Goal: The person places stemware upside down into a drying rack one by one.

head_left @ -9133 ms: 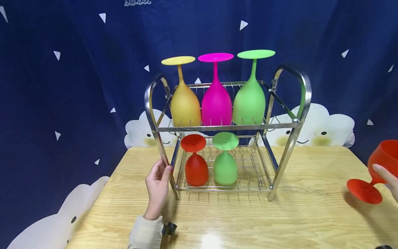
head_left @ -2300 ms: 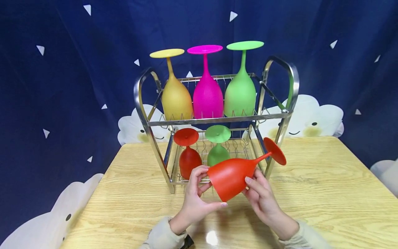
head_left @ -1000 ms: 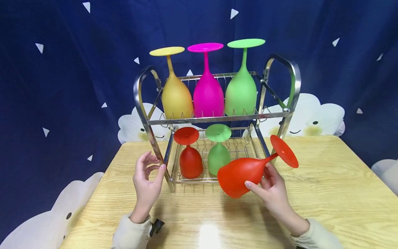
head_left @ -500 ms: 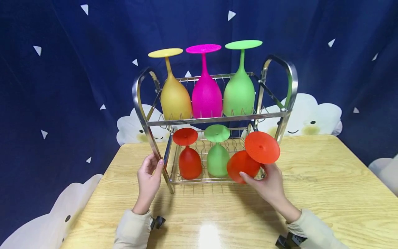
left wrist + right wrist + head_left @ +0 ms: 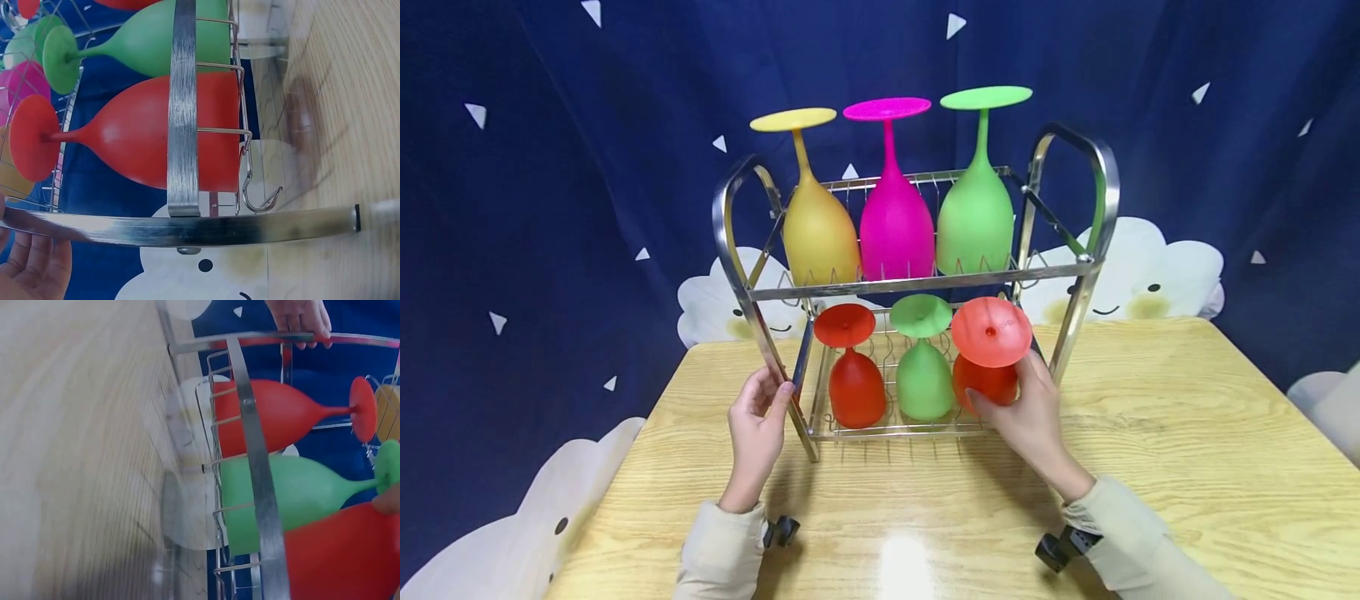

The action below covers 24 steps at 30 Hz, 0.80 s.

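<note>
My right hand (image 5: pixel 1030 417) grips a red wine glass (image 5: pixel 992 333) by its bowl, upside down and tilted with its foot toward me, at the right of the lower shelf. Whether its rim touches the wires is hidden. My left hand (image 5: pixel 758 433) holds the left front leg of the metal two-tier rack (image 5: pixel 917 286) between thumb and fingers. On the lower shelf stand another red wine glass (image 5: pixel 857 387) and a green wine glass (image 5: pixel 924 379), both upside down. In the right wrist view the held red glass (image 5: pixel 340 556) is close beside the green one (image 5: pixel 281 494).
A yellow glass (image 5: pixel 822 233), a magenta glass (image 5: pixel 897 225) and a larger green glass (image 5: pixel 976 218) stand inverted on the upper shelf. The rack is on a wooden table (image 5: pixel 1187 450), with a dark blue curtain (image 5: pixel 587 208) behind it.
The red glass came from the far right, was handled by both hands, then moved into the lower shelf's right side, its foot swinging up. My left hand returned to the rack leg.
</note>
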Each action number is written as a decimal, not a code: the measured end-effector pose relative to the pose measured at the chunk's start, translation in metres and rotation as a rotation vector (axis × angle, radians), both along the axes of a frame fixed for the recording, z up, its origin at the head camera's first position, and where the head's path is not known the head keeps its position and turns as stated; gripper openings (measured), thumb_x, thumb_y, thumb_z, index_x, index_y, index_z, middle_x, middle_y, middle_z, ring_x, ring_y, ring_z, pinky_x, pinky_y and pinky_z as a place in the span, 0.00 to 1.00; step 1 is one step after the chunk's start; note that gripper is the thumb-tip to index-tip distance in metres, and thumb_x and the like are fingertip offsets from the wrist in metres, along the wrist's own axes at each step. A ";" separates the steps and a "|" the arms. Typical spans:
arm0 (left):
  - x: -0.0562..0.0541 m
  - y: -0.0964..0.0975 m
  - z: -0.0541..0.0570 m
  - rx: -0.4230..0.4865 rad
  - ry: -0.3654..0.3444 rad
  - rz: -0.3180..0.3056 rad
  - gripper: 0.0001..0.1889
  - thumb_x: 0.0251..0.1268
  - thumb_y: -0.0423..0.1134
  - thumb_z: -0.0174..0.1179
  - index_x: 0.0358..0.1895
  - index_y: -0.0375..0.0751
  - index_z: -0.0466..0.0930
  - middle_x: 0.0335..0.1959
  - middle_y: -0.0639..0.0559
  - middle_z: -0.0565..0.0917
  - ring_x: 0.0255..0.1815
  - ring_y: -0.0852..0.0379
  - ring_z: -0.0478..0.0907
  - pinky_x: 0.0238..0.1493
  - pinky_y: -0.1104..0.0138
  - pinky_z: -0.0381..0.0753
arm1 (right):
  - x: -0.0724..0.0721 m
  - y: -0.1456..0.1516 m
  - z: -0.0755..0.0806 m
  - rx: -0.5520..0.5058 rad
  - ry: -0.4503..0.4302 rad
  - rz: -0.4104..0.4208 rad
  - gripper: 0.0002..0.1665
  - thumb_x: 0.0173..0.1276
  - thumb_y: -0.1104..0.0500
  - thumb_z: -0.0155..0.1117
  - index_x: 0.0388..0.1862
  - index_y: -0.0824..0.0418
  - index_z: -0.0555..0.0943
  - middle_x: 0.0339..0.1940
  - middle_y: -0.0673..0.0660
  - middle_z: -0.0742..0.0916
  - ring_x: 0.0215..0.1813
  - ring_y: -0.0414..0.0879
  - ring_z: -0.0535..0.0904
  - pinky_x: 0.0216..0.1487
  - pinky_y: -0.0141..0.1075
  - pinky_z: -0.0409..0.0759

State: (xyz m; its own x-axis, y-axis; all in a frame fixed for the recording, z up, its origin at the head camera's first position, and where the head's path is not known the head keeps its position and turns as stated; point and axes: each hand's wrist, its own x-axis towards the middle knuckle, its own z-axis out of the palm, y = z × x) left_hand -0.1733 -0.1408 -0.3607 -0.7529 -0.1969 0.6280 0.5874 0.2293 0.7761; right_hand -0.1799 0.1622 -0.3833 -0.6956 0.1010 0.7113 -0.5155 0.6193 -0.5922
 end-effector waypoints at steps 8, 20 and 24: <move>-0.007 -0.006 -0.015 -0.025 -0.003 0.029 0.10 0.57 0.21 0.55 0.42 0.20 0.73 0.30 0.31 0.78 0.31 0.69 0.75 0.40 0.80 0.73 | -0.014 -0.003 -0.010 -0.014 -0.204 -0.077 0.38 0.41 0.63 0.74 0.54 0.70 0.71 0.49 0.68 0.77 0.49 0.63 0.73 0.46 0.57 0.72; -0.007 -0.005 -0.016 -0.004 -0.002 0.017 0.11 0.57 0.20 0.55 0.44 0.18 0.72 0.31 0.30 0.78 0.32 0.70 0.75 0.39 0.80 0.74 | -0.023 0.000 -0.022 -0.038 -0.341 -0.070 0.42 0.49 0.60 0.72 0.62 0.69 0.65 0.55 0.68 0.74 0.53 0.63 0.70 0.50 0.56 0.70; 0.000 -0.001 -0.006 -0.012 -0.001 0.019 0.11 0.56 0.18 0.54 0.43 0.15 0.71 0.31 0.27 0.77 0.32 0.69 0.75 0.39 0.79 0.74 | -0.019 0.001 -0.020 0.005 -0.297 -0.037 0.46 0.50 0.58 0.71 0.65 0.69 0.61 0.61 0.69 0.70 0.58 0.63 0.66 0.53 0.59 0.67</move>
State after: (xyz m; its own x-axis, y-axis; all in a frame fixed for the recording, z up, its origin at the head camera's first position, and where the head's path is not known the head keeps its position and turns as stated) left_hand -0.1731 -0.1418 -0.3670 -0.7494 -0.2042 0.6298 0.5823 0.2496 0.7737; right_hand -0.1993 0.1634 -0.4036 -0.8690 0.1276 0.4781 -0.2973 0.6376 -0.7107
